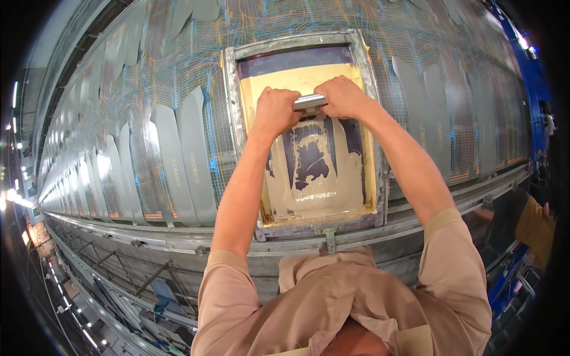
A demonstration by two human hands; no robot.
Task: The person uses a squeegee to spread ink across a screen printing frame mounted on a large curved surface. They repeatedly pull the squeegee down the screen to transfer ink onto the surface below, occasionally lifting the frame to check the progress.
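Both of my arms reach forward over a screen-printing frame [238, 127] with a scuffed metal rim. My left hand [275, 110] is closed round the left end of a squeegee's metal handle [310, 102]. The right end is gripped by my right hand [344, 98]. The squeegee stands across the far part of the screen, its lower edge mostly hidden. Beige ink [347, 193] lies thick and wet on the near half, with dark purple mesh [312, 169] showing through in ragged patches. Yellowish borders [279, 80] surround the mesh inside the rim.
Rows of grey shaped fabric pieces [178, 157] lie on a long table [234, 32] with coloured lines, on both sides of the frame. A metal rail [172, 236] with a clamp [330, 239] runs along its near edge. Another person's sleeve [532, 228] is at the right.
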